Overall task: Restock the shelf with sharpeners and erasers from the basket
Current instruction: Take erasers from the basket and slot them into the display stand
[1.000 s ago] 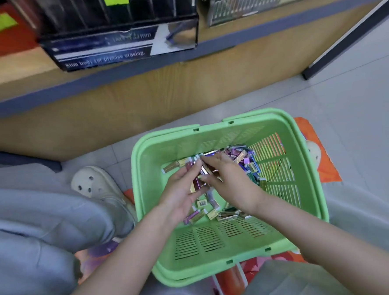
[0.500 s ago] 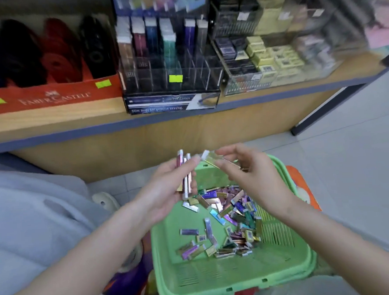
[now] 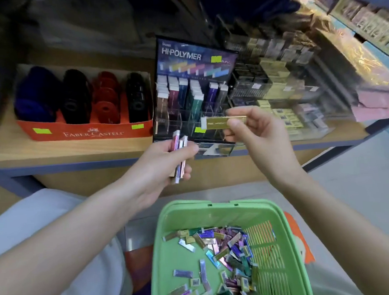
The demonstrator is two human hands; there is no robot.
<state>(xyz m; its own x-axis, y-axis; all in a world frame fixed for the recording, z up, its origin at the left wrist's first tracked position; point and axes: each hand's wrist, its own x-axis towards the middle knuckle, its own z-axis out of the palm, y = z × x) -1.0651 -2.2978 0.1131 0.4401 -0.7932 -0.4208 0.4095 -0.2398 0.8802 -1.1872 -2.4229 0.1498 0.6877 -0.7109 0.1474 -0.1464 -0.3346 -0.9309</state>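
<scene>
My left hand [image 3: 165,165] grips a small stack of slim erasers [image 3: 178,156], pink and silver, held upright in front of the shelf edge. My right hand [image 3: 254,132] pinches a single gold slim eraser [image 3: 219,122] lying level, just in front of the dark Hi-Polymer display rack [image 3: 194,88]. That rack has clear slots, some holding upright erasers. Below my arms the green basket [image 3: 177,219] holds several loose metallic erasers [image 3: 227,254], mostly toward its right side.
An orange Faber-Castell box [image 3: 85,131] with blue, black and red sharpeners sits left of the rack on the wooden shelf [image 3: 71,152]. Clear bins of small boxed items [image 3: 276,90] stand to the right. My grey-clad knee [image 3: 45,225] is at lower left.
Both hands rose out of the basket to shelf height. The left carries the eraser stack; the right brought the gold eraser up to the display rack. The view tilted upward.
</scene>
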